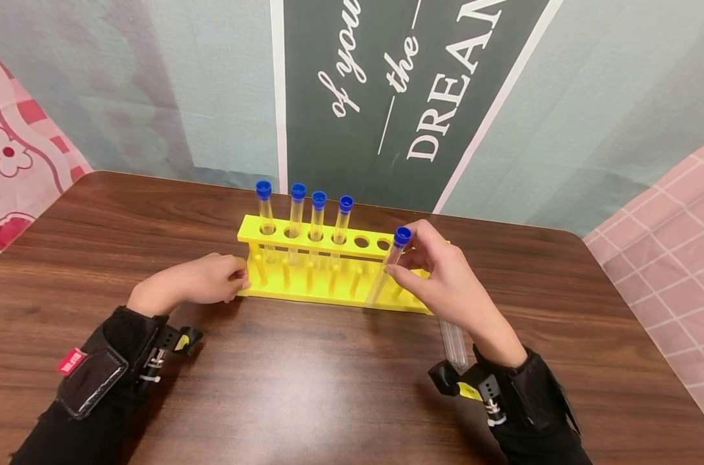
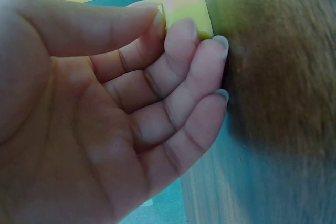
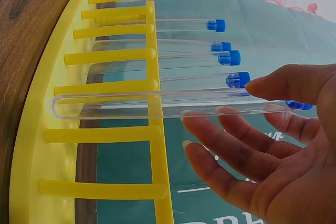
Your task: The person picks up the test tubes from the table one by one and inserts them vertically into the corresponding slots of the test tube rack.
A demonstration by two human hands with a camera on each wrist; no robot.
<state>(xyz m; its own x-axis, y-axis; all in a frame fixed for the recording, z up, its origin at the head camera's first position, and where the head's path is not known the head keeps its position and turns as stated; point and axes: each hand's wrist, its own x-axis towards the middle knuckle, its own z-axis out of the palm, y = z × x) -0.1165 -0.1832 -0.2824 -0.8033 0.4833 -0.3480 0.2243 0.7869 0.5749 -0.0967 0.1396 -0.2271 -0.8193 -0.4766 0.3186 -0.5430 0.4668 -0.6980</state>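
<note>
A yellow test tube rack (image 1: 300, 295) stands on the table, with several blue-capped clear test tubes (image 1: 296, 208) upright in holes on its left side. My left hand (image 1: 209, 278) holds the rack's left end, thumb and fingertips at the yellow corner (image 2: 188, 17). My right hand (image 1: 445, 278) pinches another blue-capped test tube (image 1: 382, 279) near its upper part, between thumb and fingers. This tube is slightly tilted in front of the rack, outside the holes, as the right wrist view (image 3: 105, 106) also shows. The rack's right end is partly behind my right hand.
Clear tubes (image 1: 453, 342) lie on the brown wooden table (image 1: 305, 387) below my right wrist, partly covered by it. Upright pegs (image 1: 286, 274) line the rack's front. A printed cloth (image 1: 230, 97) hangs behind the table.
</note>
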